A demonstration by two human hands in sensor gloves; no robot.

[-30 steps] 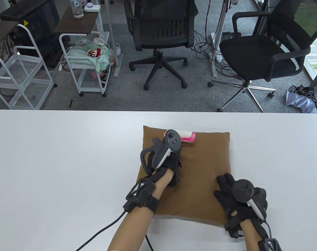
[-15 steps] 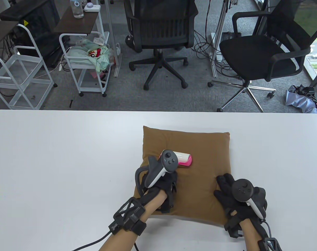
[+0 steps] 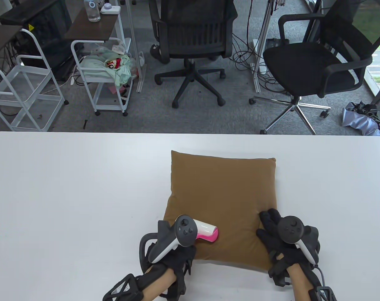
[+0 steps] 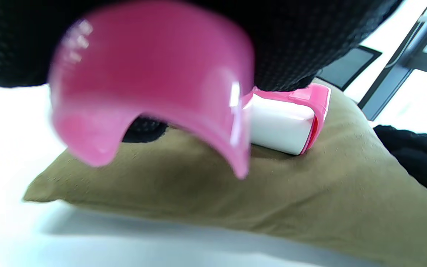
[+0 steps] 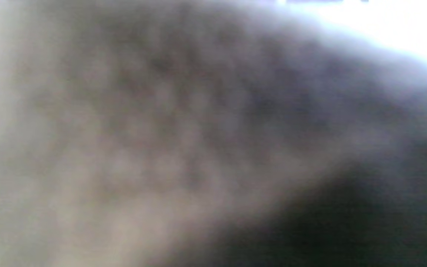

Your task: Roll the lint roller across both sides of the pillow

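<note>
A brown pillow (image 3: 222, 191) lies flat on the white table (image 3: 67, 194). My left hand (image 3: 174, 266) grips the pink handle of a lint roller (image 3: 206, 234), whose white roll rests on the pillow's near left part. In the left wrist view the pink handle (image 4: 154, 92) fills the top and the white roll (image 4: 280, 124) presses into the pillow (image 4: 310, 193). My right hand (image 3: 279, 243) rests flat on the pillow's near right corner with its fingers spread. The right wrist view is a blur.
Two black office chairs (image 3: 193, 37) (image 3: 315, 62) stand beyond the table's far edge. White wire carts (image 3: 105, 78) stand at the far left. Cables trail from both wrists over the table's near edge.
My left hand has drawn the lint roller from the pillow's far edge back across the pillow to its near edge. My right hand has stayed on the near right corner.
</note>
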